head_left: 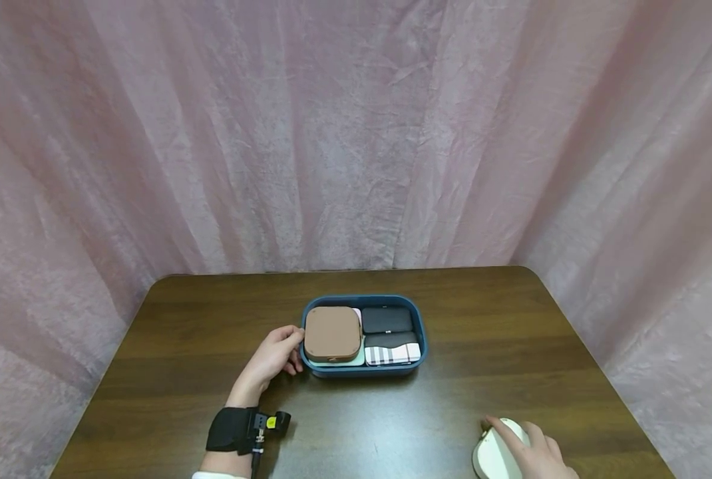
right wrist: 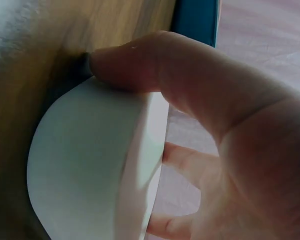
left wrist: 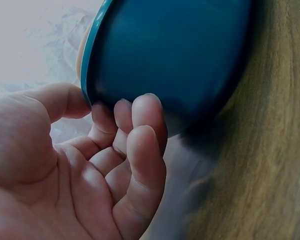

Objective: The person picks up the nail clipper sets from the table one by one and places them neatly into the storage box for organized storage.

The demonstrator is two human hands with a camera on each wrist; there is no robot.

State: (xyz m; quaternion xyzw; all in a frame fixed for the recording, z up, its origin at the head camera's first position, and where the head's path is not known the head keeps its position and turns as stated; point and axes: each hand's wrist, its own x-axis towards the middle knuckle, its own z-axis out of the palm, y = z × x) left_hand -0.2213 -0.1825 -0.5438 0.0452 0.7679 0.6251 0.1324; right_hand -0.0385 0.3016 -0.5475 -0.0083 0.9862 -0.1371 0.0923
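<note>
My left hand (head_left: 279, 354) holds the left end of a blue rounded bin (head_left: 368, 373). The left wrist view shows the thumb at its rim and curled fingertips against the outer wall (left wrist: 175, 55). Inside the bin, a brown square case (head_left: 332, 332) lies on a mint-green item (head_left: 356, 361) at the left. Two dark pouches or cases (head_left: 386, 319) and a white-and-black checked item (head_left: 394, 354) fill the right side. At the lower right, my right hand (head_left: 538, 454) grips a cream rounded case (head_left: 495, 458), thumb and fingers on opposite sides of it in the right wrist view.
Everything rests on a brown wooden table (head_left: 200, 319) with rounded far corners. A pink curtain (head_left: 356, 133) hangs behind it and along both sides. A black strap with a small camera (head_left: 242, 429) is worn on the left wrist.
</note>
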